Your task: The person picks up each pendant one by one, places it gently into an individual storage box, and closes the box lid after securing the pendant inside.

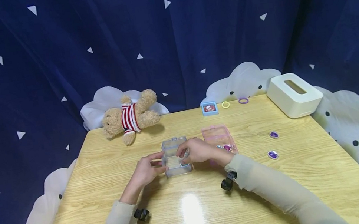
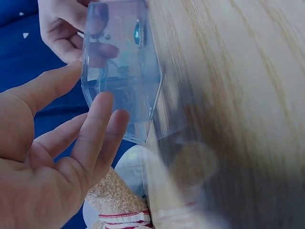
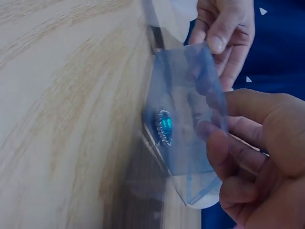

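A clear blue lidded box (image 1: 177, 171) stands with its lid raised at mid-table. My left hand (image 1: 146, 171) is at its left side; in the left wrist view, fairly straight fingers (image 2: 95, 129) touch the wall. Over the right side of the box is my right hand (image 1: 197, 150). Its loosely bent fingers reach over the rim, with nothing visibly between them. A teal gem with a silvery edge (image 3: 164, 128) lies low in the box, apart from the right fingertips in the right wrist view.
Right of it, a pink clear box (image 1: 215, 132) stands open with gems inside, partly behind my right arm. Two purple gems (image 1: 273, 155) lie farther right. Along the back are a teddy bear (image 1: 130, 118), a blue square case (image 1: 209, 108), two rings (image 1: 243, 100) and a white tissue box (image 1: 293, 94).
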`<state>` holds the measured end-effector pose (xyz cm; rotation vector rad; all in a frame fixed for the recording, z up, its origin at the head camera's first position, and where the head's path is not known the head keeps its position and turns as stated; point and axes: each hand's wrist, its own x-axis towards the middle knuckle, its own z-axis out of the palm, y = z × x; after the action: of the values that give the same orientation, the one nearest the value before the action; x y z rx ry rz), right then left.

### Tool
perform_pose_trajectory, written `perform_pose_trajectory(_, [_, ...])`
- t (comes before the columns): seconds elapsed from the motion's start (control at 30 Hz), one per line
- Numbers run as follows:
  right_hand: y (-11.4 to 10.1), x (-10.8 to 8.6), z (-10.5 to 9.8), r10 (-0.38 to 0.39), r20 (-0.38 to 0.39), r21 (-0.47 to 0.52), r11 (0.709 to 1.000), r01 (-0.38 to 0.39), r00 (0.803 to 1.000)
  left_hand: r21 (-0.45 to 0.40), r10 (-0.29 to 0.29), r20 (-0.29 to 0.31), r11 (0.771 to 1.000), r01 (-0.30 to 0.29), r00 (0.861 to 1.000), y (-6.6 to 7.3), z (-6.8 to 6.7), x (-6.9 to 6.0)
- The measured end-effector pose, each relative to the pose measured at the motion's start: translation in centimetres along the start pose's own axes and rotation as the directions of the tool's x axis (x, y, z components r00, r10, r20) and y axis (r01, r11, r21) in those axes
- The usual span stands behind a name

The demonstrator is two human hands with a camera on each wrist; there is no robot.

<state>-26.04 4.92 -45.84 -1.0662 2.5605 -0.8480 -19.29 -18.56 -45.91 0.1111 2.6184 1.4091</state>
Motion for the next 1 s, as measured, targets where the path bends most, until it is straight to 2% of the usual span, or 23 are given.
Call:
perform_pose_trajectory(0.17, [0.0, -0.6, -0.9, -0.030, -0.021, 0.081, 0.996, 0.031, 0.999, -0.004, 0.008, -0.007, 1.000, -0.009, 1.000, 0.0, -0.1, 0.0])
perform_pose_trajectory(0.4, [0.6, -1.7, -2.3, 0.008, -0.028, 0.170, 0.985, -0.003, 1.000, -0.010, 0.007, -0.002, 1.000, -0.007, 1.000, 0.0, 0.0, 0.1])
perform_pose_trajectory(0.63, [2.0, -3.5, -4.4, 0.050, -0.091, 0.131, 0.991, -0.038, 0.995, 0.012, -0.003, -0.002, 1.000, 0.003, 1.000, 0.1, 0.0, 0.1])
perform_pose_trajectory(1.0, [4.7, -6.9, -7.0, 0.118, -0.178, 0.142, 0.985, -0.093, 0.977, 0.028, -0.011, -0.001, 1.000, 0.011, 1.000, 0.1, 0.0, 0.1])
